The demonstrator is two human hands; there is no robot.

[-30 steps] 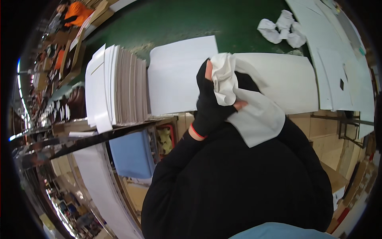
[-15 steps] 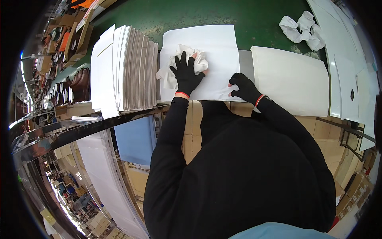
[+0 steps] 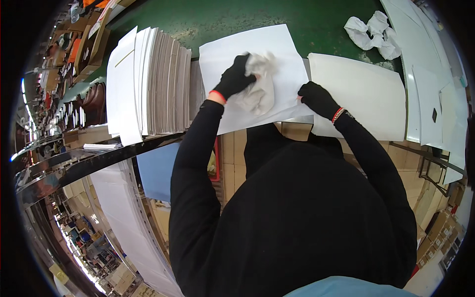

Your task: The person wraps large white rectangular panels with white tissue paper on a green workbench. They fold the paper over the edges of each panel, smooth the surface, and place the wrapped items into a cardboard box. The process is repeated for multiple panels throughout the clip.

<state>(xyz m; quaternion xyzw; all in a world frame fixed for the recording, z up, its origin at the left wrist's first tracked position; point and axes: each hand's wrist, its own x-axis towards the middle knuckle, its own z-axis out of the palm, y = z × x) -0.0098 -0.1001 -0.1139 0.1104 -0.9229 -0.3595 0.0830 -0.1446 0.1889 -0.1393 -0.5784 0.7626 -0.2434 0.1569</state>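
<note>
A large white sheet (image 3: 288, 74) lies askew before me, its lower left corner hanging over the table's near edge. On it my left hand (image 3: 235, 77), in a black fingerless glove, is closed on a crumpled white cloth (image 3: 261, 91), whose upper end is blurred by motion. The sheet's right edge is pinched in my right hand (image 3: 319, 100), also gloved in black. Just right of that hand rests a cream sheet or pile of sheets (image 3: 360, 96).
A tall stack of white and grey boards (image 3: 163, 81) stands at the left. More crumpled white material (image 3: 373, 35) sits at the far right of the green table (image 3: 213, 20). White panels (image 3: 425, 94) line the right side, and open cartons (image 3: 94, 49) stand far left.
The white sheet has turned counter-clockwise, its lower left corner coming past the table edge. My left hand has swept the cloth to the right; my right hand has closed on the sheet's edge.
</note>
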